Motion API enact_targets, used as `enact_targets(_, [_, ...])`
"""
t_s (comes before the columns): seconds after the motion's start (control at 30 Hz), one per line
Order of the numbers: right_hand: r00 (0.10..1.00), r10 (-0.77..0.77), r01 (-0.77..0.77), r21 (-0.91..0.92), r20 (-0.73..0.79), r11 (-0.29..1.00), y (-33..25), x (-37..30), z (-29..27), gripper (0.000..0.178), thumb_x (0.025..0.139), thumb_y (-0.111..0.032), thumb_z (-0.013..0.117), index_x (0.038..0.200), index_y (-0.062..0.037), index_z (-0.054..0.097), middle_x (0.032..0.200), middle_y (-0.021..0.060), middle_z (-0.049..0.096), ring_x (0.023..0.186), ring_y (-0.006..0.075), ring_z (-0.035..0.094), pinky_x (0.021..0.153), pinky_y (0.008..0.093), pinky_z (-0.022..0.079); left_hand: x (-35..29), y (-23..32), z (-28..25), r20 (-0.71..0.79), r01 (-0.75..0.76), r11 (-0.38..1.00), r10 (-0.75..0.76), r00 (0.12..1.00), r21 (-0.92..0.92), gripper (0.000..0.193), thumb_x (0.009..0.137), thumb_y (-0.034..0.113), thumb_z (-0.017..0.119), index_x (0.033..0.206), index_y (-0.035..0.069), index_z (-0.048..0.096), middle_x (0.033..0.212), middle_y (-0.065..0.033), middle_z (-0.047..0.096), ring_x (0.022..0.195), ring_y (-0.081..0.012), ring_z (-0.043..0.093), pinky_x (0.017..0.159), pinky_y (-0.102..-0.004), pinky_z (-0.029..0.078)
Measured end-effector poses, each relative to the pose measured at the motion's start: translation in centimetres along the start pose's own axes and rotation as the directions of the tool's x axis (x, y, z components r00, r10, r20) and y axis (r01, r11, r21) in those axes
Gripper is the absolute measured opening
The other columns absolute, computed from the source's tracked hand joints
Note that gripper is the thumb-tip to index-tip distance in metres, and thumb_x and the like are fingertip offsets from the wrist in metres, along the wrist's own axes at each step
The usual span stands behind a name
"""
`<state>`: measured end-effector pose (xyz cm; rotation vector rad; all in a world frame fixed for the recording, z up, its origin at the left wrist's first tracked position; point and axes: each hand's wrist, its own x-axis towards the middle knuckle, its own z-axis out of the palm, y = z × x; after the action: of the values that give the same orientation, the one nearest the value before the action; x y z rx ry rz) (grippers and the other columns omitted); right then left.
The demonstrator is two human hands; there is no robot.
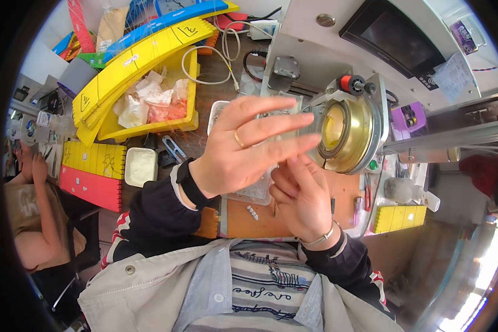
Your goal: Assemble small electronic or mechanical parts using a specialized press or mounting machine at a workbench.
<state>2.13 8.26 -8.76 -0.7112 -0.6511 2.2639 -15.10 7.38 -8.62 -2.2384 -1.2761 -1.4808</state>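
Note:
My left hand (249, 146), with a ring and a black wristband, hovers over the work surface with its fingers stretched toward the machine. Its thumb is hidden. Just below its fingertips is my right hand (303, 191), fingers curled and pinched together. Anything in that pinch is too small or too covered to see. Right of both hands, a round brass-coloured drum (362, 133) sits on the machine. Partly covered by my hands is a clear plastic tray (249, 195). A small white piece (252, 212) lies on the orange-brown mat (346, 193).
A yellow bin (192, 113) with crumpled wrappings stands at the back left, near a white dish of powder (141, 167). A dark screen (392, 37) is set in the machine housing. Another person's arm (41, 207) shows at far left.

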Motion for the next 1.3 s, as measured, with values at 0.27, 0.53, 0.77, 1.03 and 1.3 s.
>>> enact_targets(0.27, [1.000, 0.005, -0.003, -0.706, 0.001, 0.709, -0.6, -3.6, -3.4, 0.010, 0.100, -0.012, 0.056, 0.103, -0.0043, 0.062, 0.086, -0.0010, 0.059, 0.068, 0.0064, 0.050, 0.058, 0.0234, 0.042, -1.7, -0.7, 0.0, 0.155, -0.046, 0.999, 0.048, 0.987, -0.021, 0.024, 0.069, 0.010, 0.075, 0.092, 0.016, 0.076, 0.100, 0.0028, 0.073, 0.116, -0.0258, 0.063, 0.101, -0.0449, 0.042])
enact_targets(0.53, [0.877, -0.118, 0.319, -0.747, 0.467, -0.583, -0.9, -2.5, -5.3, 0.039, 0.079, -0.009, 0.063, 0.117, -0.0173, 0.066, 0.089, 0.0014, 0.063, 0.082, 0.0212, 0.066, 0.066, 0.0344, 0.054, -1.7, -0.2, -0.2, 0.085, 0.024, 0.987, -0.010, 0.996, -0.156, 0.021, 0.075, 0.004, 0.074, 0.095, 0.010, 0.074, 0.095, -0.0037, 0.073, 0.116, -0.0306, 0.064, 0.103, -0.0475, 0.043])
enact_targets(0.77, [0.816, -0.074, 0.428, -0.686, 0.573, -0.588, 1.3, -1.1, -8.2, 0.033, 0.077, -0.009, 0.065, 0.109, -0.0134, 0.066, 0.098, 0.0027, 0.066, 0.083, 0.0239, 0.066, 0.071, 0.0361, 0.054, -2.4, -0.6, 0.8, 0.064, -0.002, 0.993, 0.009, 0.998, -0.119, 0.014, 0.080, 0.001, 0.071, 0.092, 0.008, 0.073, 0.085, -0.0070, 0.072, 0.118, -0.0321, 0.062, 0.105, -0.0496, 0.043])
enact_targets(1.03, [0.717, -0.383, 0.451, -0.806, 0.583, -0.383, 0.5, -3.4, -6.2, 0.027, 0.084, -0.003, 0.066, 0.111, -0.0074, 0.066, 0.100, 0.0121, 0.068, 0.091, 0.0306, 0.066, 0.075, 0.0373, 0.052, -2.9, -0.3, 1.2, 0.052, -0.022, 0.998, 0.025, 0.998, -0.060, 0.012, 0.081, 0.001, 0.071, 0.090, 0.008, 0.072, 0.074, -0.0064, 0.066, 0.120, -0.0310, 0.062, 0.105, -0.0496, 0.043])
enact_targets(1.3, [0.786, -0.355, 0.406, -0.856, 0.506, -0.320, 1.1, -3.2, -6.8, 0.024, 0.084, 0.001, 0.064, 0.108, -0.0030, 0.067, 0.102, 0.0143, 0.069, 0.091, 0.0325, 0.067, 0.076, 0.0381, 0.054, -2.6, -0.2, 1.3, 0.054, -0.021, 1.000, 0.022, 0.998, -0.019, 0.017, 0.073, 0.001, 0.075, 0.088, 0.008, 0.072, 0.089, -0.0091, 0.070, 0.119, -0.0297, 0.062, 0.109, -0.0495, 0.039])
